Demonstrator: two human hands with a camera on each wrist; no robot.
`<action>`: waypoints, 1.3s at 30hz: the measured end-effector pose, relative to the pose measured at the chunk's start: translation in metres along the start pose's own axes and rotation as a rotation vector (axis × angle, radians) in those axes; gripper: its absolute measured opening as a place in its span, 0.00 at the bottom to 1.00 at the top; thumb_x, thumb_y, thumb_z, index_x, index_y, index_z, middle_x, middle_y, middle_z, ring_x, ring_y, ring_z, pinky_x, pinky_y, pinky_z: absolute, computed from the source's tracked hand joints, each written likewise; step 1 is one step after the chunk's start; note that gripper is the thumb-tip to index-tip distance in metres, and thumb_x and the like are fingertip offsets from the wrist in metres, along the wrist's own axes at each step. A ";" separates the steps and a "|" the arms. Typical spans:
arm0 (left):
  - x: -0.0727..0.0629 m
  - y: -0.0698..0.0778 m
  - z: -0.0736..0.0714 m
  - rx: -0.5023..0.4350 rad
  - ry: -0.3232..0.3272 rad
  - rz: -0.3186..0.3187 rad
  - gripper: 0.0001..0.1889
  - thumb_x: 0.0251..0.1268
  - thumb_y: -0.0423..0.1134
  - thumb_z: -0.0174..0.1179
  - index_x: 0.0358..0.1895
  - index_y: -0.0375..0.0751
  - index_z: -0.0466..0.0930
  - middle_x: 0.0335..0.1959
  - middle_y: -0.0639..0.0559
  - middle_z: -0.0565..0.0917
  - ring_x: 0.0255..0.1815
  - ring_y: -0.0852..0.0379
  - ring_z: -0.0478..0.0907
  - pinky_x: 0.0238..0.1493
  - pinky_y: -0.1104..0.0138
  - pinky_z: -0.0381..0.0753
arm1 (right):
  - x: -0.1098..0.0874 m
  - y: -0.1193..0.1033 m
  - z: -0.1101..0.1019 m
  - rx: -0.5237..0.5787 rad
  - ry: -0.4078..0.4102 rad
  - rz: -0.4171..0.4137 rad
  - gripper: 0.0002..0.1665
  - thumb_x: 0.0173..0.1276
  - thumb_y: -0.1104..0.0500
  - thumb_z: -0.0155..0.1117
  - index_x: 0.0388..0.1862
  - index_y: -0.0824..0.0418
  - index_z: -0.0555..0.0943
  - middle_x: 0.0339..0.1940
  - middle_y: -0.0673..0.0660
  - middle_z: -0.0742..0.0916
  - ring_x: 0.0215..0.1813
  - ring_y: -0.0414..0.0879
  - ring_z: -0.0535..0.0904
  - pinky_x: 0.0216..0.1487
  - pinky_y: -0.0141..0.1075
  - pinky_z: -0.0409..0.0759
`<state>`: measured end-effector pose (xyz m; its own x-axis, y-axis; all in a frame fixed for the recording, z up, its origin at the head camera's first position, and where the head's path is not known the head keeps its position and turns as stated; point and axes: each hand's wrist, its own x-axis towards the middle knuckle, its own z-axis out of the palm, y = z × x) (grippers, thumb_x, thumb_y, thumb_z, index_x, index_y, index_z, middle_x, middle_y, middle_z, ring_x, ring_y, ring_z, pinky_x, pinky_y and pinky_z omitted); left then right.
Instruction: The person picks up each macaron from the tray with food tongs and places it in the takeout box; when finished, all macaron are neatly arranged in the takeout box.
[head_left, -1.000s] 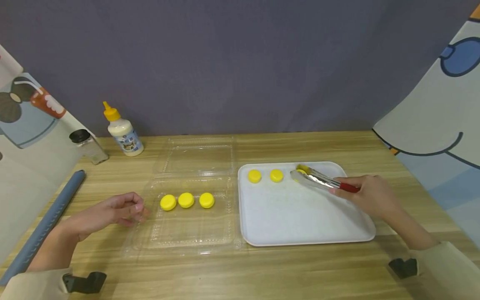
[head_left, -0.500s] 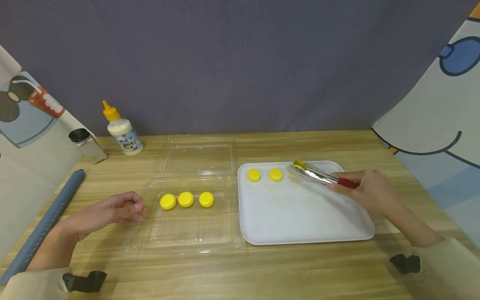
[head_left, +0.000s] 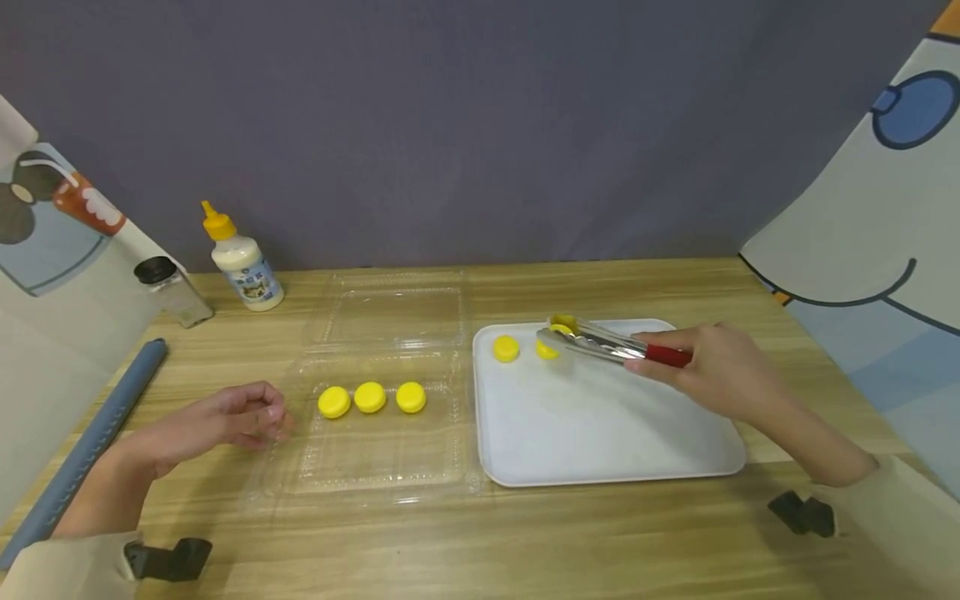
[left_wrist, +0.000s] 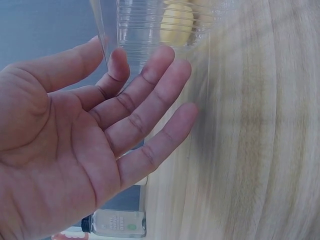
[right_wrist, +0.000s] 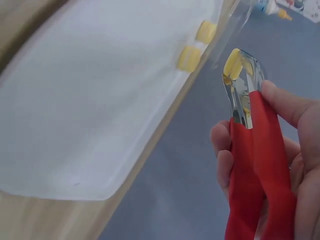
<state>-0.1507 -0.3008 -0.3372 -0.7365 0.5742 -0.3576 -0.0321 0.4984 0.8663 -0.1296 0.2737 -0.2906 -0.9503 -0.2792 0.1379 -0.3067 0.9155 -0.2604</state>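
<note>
My right hand [head_left: 716, 371] holds red-handled metal tongs [head_left: 615, 343] over the white tray [head_left: 607, 433]. Between the tong tips is a yellow round piece [right_wrist: 233, 64], raised off the tray in the right wrist view. Two more yellow round pieces [right_wrist: 189, 58] sit along the tray's far edge; in the head view the tongs partly cover one of them. My left hand [head_left: 217, 421] pinches the left edge of a clear plastic clamshell box [head_left: 375, 458] with thumb and index finger, its other fingers extended. Three yellow round pieces [head_left: 370, 397] lie in a row inside the box.
The box's clear lid [head_left: 397, 312] lies opened toward the back. A squeeze bottle [head_left: 247, 271] with a yellow nozzle and a black-capped jar [head_left: 176, 292] stand back left. A blue-grey bar [head_left: 86, 450] lies by the left arm. A dark partition [head_left: 480, 133] closes off the back.
My right hand has moved left with the tongs, lifting the third yellow piece from the tray's back and carrying it above the middle one. My left hand has stayed in place.
</note>
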 end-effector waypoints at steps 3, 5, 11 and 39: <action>0.001 0.000 -0.001 -0.002 -0.001 -0.005 0.14 0.85 0.40 0.43 0.54 0.29 0.69 0.54 0.40 0.78 0.56 0.49 0.78 0.52 0.64 0.82 | 0.003 -0.013 -0.003 -0.001 -0.007 -0.033 0.30 0.66 0.39 0.71 0.58 0.58 0.86 0.08 0.43 0.65 0.15 0.41 0.61 0.20 0.34 0.61; 0.001 0.000 -0.001 -0.002 0.001 -0.013 0.14 0.85 0.40 0.43 0.54 0.30 0.69 0.53 0.40 0.78 0.55 0.49 0.78 0.52 0.64 0.82 | 0.007 -0.022 -0.003 0.005 -0.014 -0.050 0.29 0.66 0.40 0.72 0.58 0.57 0.87 0.07 0.43 0.65 0.15 0.40 0.62 0.21 0.35 0.62; 0.000 0.001 -0.001 0.005 0.007 -0.026 0.14 0.84 0.41 0.44 0.53 0.30 0.69 0.53 0.41 0.78 0.55 0.50 0.78 0.52 0.63 0.82 | 0.020 -0.054 -0.002 0.040 -0.015 -0.138 0.28 0.67 0.40 0.71 0.57 0.57 0.87 0.06 0.41 0.66 0.15 0.39 0.60 0.21 0.36 0.60; 0.000 0.004 0.000 0.025 -0.004 0.004 0.14 0.85 0.40 0.42 0.52 0.30 0.70 0.48 0.42 0.77 0.50 0.51 0.78 0.51 0.64 0.81 | 0.068 -0.176 0.050 0.072 -0.120 -0.452 0.23 0.65 0.41 0.73 0.53 0.52 0.89 0.24 0.44 0.88 0.23 0.34 0.78 0.25 0.33 0.74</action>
<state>-0.1510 -0.2987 -0.3336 -0.7337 0.5789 -0.3558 -0.0126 0.5119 0.8589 -0.1427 0.0790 -0.2833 -0.7187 -0.6806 0.1420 -0.6900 0.6731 -0.2662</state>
